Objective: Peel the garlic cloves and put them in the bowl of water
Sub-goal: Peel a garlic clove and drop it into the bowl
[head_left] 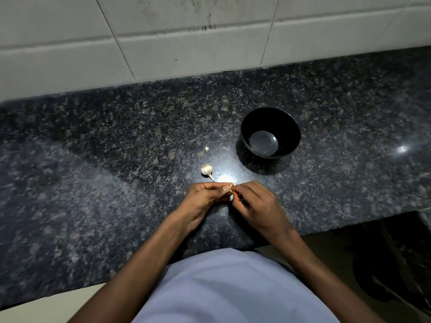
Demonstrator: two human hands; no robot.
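Wall (186, 31): pale tiles with dark grout lines and some grey smudges, running along the far edge of the counter.

Counter (93, 148): dark speckled granite, polished, with a bright glare patch just beyond the hands.

Person: pale blue garment (228, 287) at the near edge, both bare forearms reaching forward over the stone.

Bowl (270, 132): black, round, upright on the counter, beyond and to the right of the hands and well apart from them. A shallow pool of water sits in its bottom; no cloves seen in it.

Left hand (203, 201): fingers curled, thumb on top, pinching the garlic clove from the left.

Right hand (256, 203): fingers curled inward, fingertips gripping the same clove from the right; the two hands meet at it.

Garlic bulb (206, 170): whitish, lying on its side on the counter with its stem toward the hands, just beyond the left hand and apart from it.

Garlic clove (231, 188): pale, mostly hidden between the fingertips of both hands, held above the counter.

Scrap of skin (206, 149): small pale fragment on the stone, beyond the bulb, left of the bowl.
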